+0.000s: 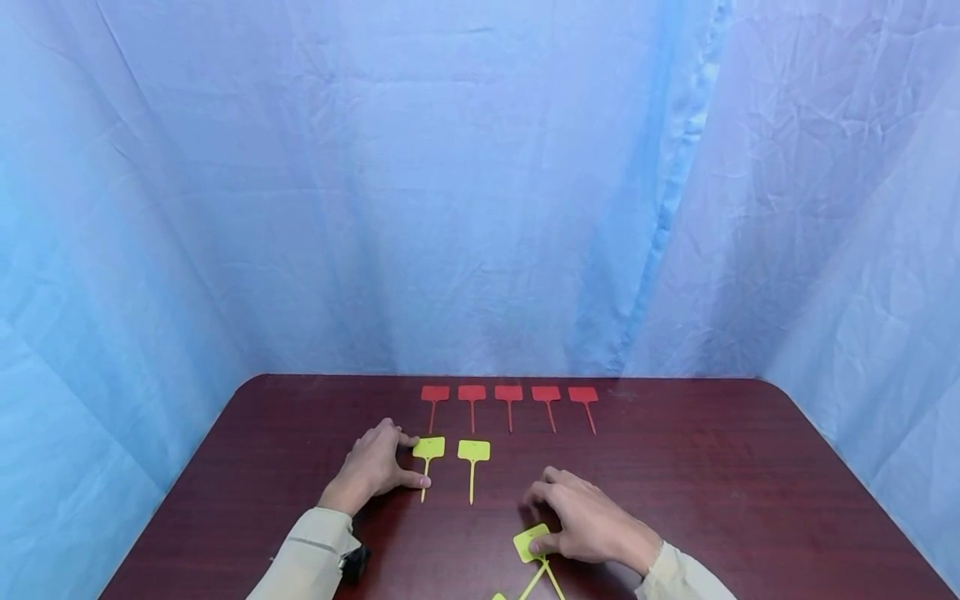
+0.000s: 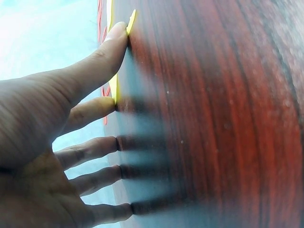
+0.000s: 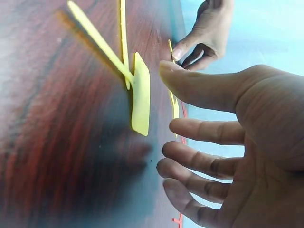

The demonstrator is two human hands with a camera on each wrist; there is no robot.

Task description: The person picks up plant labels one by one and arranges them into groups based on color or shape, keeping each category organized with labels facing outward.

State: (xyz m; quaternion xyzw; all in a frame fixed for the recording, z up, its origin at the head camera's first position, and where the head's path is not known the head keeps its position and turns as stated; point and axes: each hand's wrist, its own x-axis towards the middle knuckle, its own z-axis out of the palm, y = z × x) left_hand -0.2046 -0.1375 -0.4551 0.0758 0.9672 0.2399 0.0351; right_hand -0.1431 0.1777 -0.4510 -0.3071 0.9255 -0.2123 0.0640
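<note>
My left hand (image 1: 372, 465) rests at the left yellow plant label (image 1: 429, 447). Its thumb touches the stem and its index finger the head's upper left corner; the left wrist view shows the fingers (image 2: 90, 147) spread and fairly straight. A second yellow label (image 1: 473, 451) lies just right of it, stem toward me. Over the near part of the table, my right hand (image 1: 588, 518) hovers with loose fingers above another yellow label (image 1: 525, 543). In the right wrist view, that label (image 3: 140, 95) lies apart from the fingers, across another stem (image 3: 124, 38).
Several red plant labels, one of them a middle one (image 1: 508, 392), form a row along the far edge of the dark wooden table (image 1: 712, 467). A further yellow piece (image 1: 498, 597) is cut off at the bottom. Light blue curtains (image 1: 480, 183) surround the table.
</note>
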